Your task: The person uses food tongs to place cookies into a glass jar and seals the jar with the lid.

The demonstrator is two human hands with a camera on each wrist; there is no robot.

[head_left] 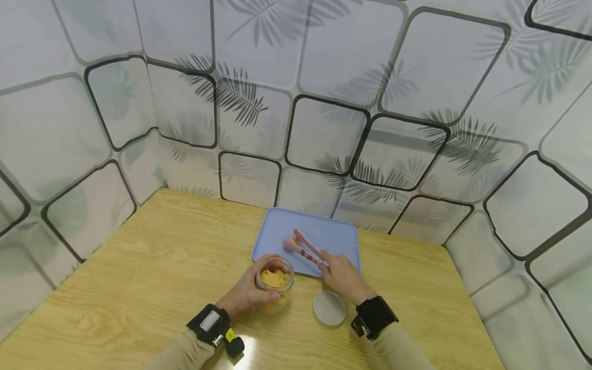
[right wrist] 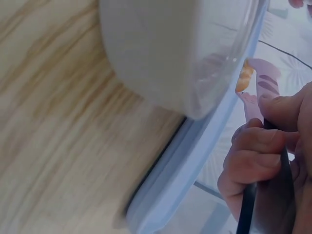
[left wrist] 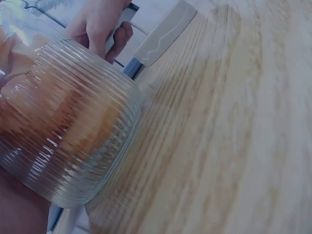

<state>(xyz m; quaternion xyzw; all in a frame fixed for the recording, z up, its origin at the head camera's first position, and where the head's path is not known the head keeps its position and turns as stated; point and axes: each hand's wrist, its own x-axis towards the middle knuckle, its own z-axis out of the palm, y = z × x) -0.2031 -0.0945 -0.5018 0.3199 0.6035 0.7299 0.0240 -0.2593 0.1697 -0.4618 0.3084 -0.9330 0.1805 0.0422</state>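
My left hand (head_left: 247, 292) grips a ribbed glass jar (left wrist: 105, 146), held near the tray's front edge with its mouth uncovered. Yellow-orange snack pieces (head_left: 274, 278) show inside. Over the blue tray (head_left: 277, 223), my right hand (head_left: 344, 277) holds pink tongs (head_left: 302, 252) between thumb and fingers. In the right wrist view, a small orange piece (right wrist: 244, 77) sits between the tong tips; its exact kind is unclear. A round, pale lid (head_left: 329, 309) lies on the table close to my right wrist.
The wood-grain table (head_left: 162, 272) stretches out on both sides of the tray. Patterned curtains (head_left: 254, 123) with leaves and rounded squares enclose its back and sides. The tray lies at the table's back edge, near the curtain.
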